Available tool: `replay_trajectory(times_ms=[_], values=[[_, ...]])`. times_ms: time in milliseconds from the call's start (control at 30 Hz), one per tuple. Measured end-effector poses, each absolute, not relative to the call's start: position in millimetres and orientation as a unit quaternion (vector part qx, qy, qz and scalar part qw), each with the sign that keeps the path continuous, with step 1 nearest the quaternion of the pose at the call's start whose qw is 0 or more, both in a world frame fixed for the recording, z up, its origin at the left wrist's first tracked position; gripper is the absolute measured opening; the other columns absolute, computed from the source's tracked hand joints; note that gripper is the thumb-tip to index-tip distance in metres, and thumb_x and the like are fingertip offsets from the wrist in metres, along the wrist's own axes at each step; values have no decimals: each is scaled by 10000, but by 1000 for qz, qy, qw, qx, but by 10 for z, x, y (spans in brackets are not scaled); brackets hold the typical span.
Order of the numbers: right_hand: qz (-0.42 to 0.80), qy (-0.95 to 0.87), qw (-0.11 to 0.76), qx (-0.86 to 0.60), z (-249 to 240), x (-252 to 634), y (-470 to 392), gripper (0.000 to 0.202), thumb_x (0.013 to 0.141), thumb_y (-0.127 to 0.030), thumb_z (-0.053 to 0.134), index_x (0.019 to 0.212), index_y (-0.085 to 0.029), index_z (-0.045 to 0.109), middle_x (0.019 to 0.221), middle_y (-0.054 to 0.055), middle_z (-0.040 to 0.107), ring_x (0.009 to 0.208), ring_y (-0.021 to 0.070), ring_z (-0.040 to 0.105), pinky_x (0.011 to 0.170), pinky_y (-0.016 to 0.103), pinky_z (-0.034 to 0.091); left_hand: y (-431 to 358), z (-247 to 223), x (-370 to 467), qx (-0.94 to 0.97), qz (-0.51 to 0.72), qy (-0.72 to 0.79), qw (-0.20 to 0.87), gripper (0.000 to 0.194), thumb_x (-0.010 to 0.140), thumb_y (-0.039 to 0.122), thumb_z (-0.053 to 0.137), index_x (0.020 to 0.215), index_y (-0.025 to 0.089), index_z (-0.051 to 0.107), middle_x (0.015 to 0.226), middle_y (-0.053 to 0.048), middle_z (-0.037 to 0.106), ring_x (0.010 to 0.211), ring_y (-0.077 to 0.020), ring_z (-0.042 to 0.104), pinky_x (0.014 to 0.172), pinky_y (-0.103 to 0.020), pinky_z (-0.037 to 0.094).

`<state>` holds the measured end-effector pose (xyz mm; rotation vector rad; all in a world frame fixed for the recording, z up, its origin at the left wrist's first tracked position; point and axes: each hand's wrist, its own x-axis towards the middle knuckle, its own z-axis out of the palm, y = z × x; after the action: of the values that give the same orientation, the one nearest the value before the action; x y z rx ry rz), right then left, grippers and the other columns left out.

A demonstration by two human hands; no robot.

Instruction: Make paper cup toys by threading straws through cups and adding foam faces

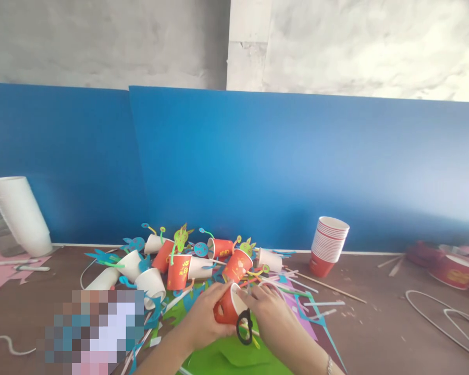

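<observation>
My left hand (210,311) is wrapped round a red paper cup (230,307), tilted with its white open mouth towards my right hand. My right hand (271,310) is closed at the cup's rim, on a pair of scissors whose black handle loop (244,328) hangs below the fingers. The blades are mostly hidden by the fingers and the cup. Green paper (238,357) lies beneath both hands. Just beyond them is a heap of red and white cups, among them a red cup (237,265) with a green paper face (247,250).
A stack of red-and-white cups (328,245) stands at the right, and a tall leaning white stack (21,216) at the left. Paper strips and a thin wooden stick (328,286) lie right of the heap. White cable (445,317) curls at far right. A blue panel (258,166) stands behind.
</observation>
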<state>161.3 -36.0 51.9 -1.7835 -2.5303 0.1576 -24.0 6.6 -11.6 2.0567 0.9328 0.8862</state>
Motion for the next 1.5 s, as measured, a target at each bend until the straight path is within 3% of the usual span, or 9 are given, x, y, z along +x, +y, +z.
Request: replay_trajectory(times_ms=[400, 533, 700, 867, 1000, 1100, 1233, 1367, 1500], values=[[327, -708, 215, -588, 650, 1758, -406, 408, 885, -146, 357, 1100, -170, 703, 683, 24, 654, 606, 150, 576, 608, 242, 438, 182, -300, -320, 827, 392, 403, 3, 788, 669, 167, 803, 1368, 313, 470, 1185, -94, 579, 1094, -319, 602, 933, -468, 510], [313, -736, 188, -570, 767, 1838, -461, 506, 869, -130, 370, 1311, -238, 592, 840, 41, 714, 732, 181, 627, 700, 278, 470, 361, -263, -415, 673, 538, 488, 139, 654, 683, 250, 756, 1287, 213, 510, 1166, -116, 613, 1107, -328, 612, 950, -488, 498], [218, -864, 137, -432, 375, 1541, -543, 497, 816, -67, 447, 1190, -310, 665, 1014, 14, 734, 895, 186, 647, 799, 249, 469, 455, -239, -416, 512, 623, 467, 364, 502, 659, 376, 754, 1073, 161, 571, 1083, -119, 691, 1057, -327, 652, 935, -464, 507], [79, -908, 79, -403, -131, 1192, -439, 410, 800, -64, 519, 1167, -185, 657, 903, 98, 724, 836, 233, 654, 766, 300, 499, 436, -299, -373, 518, 630, 412, 406, 504, 636, 349, 766, 1064, 167, 574, 1082, -113, 710, 1067, -317, 654, 927, -437, 513], [89, -839, 80, -532, 161, 1379, -428, 287, 771, -51, 518, 973, -172, 681, 1019, 109, 693, 969, 255, 640, 821, 330, 496, 414, -359, -351, 513, 634, 389, 428, 584, 628, 329, 780, 1135, 166, 541, 1149, -133, 686, 1108, -321, 635, 941, -424, 507], [95, -751, -40, -652, 425, 1576, -436, 420, 705, -1, 556, 1093, -123, 662, 1087, 176, 690, 1004, 325, 653, 813, 390, 493, 389, -355, -335, 537, 633, 383, 406, 540, 670, 317, 749, 1144, 176, 530, 1139, -127, 685, 1081, -318, 647, 921, -435, 519], [114, -722, -123, -671, 500, 1693, -414, 376, 683, 76, 508, 918, -133, 714, 973, 174, 732, 963, 315, 682, 738, 336, 463, 369, -327, -321, 564, 626, 375, 387, 490, 647, 283, 756, 1093, 243, 558, 1081, -87, 706, 1018, -316, 670, 884, -452, 547], [143, -741, -70, -652, 560, 1841, -413, 234, 714, -3, 494, 745, -180, 644, 823, 95, 709, 788, 242, 657, 617, 285, 376, 344, -299, -317, 575, 626, 385, 359, 489, 639, 241, 751, 1086, 303, 562, 1083, -64, 702, 1013, -315, 659, 900, -471, 540], [284, -762, 81, -576, 691, 1946, -420, 167, 876, -171, 400, 785, -216, 533, 701, 2, 645, 643, 149, 563, 583, 244, 358, 238, -210, -301, 618, 593, 409, 315, 523, 661, 209, 735, 1148, 226, 546, 1128, -96, 669, 1073, -320, 626, 957, -477, 492]])
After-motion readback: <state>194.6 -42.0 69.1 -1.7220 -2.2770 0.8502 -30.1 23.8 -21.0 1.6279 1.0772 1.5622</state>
